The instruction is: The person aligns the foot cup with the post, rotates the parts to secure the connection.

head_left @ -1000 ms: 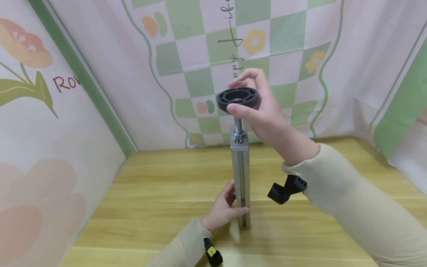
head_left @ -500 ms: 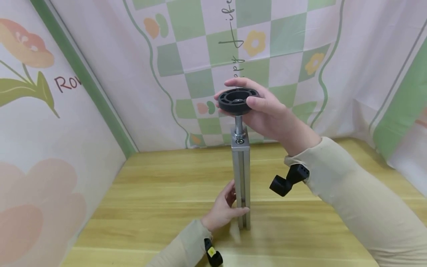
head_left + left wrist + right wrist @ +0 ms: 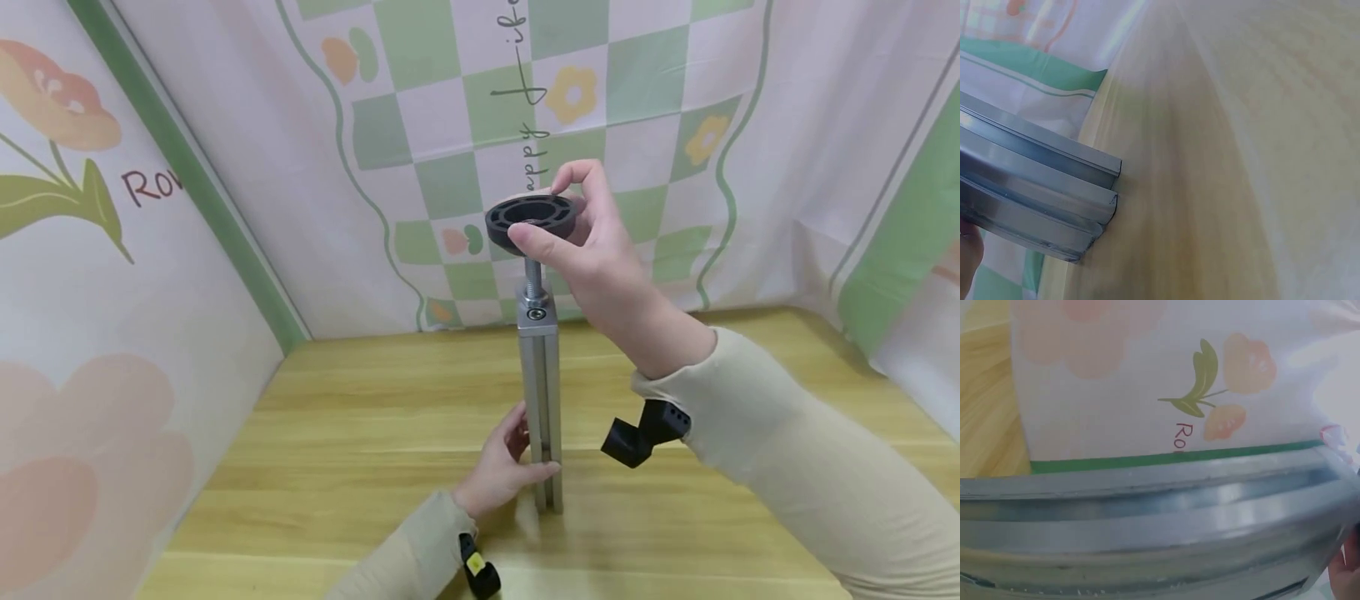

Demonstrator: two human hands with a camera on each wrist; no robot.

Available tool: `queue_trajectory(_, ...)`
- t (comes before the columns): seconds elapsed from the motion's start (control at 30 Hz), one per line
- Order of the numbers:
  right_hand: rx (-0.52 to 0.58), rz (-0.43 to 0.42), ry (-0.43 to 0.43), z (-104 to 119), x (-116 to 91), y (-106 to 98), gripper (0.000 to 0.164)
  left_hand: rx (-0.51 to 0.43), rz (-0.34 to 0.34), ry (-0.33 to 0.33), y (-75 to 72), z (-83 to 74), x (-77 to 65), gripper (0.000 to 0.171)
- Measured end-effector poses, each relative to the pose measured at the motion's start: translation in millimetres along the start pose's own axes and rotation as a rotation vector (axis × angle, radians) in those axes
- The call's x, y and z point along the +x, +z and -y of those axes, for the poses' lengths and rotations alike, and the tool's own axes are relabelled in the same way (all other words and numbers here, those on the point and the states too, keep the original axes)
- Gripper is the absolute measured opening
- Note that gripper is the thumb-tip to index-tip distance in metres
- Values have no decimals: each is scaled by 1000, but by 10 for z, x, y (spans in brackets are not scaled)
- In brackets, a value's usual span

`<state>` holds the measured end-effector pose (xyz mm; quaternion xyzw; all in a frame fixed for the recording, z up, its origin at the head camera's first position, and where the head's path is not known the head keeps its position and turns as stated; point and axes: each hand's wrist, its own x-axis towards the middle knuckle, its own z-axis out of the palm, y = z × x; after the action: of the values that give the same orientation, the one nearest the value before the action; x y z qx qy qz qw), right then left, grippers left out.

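Note:
An aluminium profile [image 3: 540, 392] stands upright on the wooden table, its grooved lower end filling the left of the left wrist view. A bolted end plate [image 3: 537, 325] caps it, and a threaded rod [image 3: 533, 279] rises from that to a black round levelling foot [image 3: 525, 214]. Low on the profile, my left hand [image 3: 497, 471] grips it with the thumb across the near face. My right hand [image 3: 611, 262] holds the foot's rim, thumb at the front and fingers at the back right, partly hidden. The profile's grooved side [image 3: 1147, 528] crosses the right wrist view.
The wooden table [image 3: 360, 425] reaches back to a checked fabric backdrop [image 3: 420, 125]. Another printed fabric wall [image 3: 187, 275] stands on the left. Black camera mounts sit on both wrists, the right mount [image 3: 633, 437] hanging beside the profile.
Half a second ago the right fingers lay round the foot's left side with the thumb at its right; now the hand has turned, thumb at the front. The left hand has stayed put.

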<state>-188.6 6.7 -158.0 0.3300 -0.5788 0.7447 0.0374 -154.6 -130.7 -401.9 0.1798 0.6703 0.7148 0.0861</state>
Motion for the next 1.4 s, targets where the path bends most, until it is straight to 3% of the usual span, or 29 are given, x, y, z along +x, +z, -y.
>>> queue_trajectory(0.23, -172, -117, 9, 49, -58, 117, 37, 16, 1, 9, 3, -7, 1, 82)
queue_trajectory(0.4, -176, -182, -46, 42, -67, 183, 44, 22, 16, 33, 14, -5, 1, 82)
queue_trajectory(0.53, -140, -132, -72, 18, -29, 152, 46, 19, 17, 34, 14, -5, 4, 84)
queue_trajectory(0.77, 8, 87, -61, -1, 35, -26, 45, 23, 19, 40, -5, 14, 12, 87)
queue_trajectory(0.93, -58, 181, -11, 71, 51, -114, 42, 23, 13, 38, -14, 19, 3, 84)
queue_trajectory(1.07, -124, 181, 6, 102, 46, -115, 43, 24, 2, 37, -16, 14, -1, 84)
queue_trajectory(1.4, -183, 63, -41, 97, -30, -3, 44, 24, 5, 27, 5, -4, -14, 85)
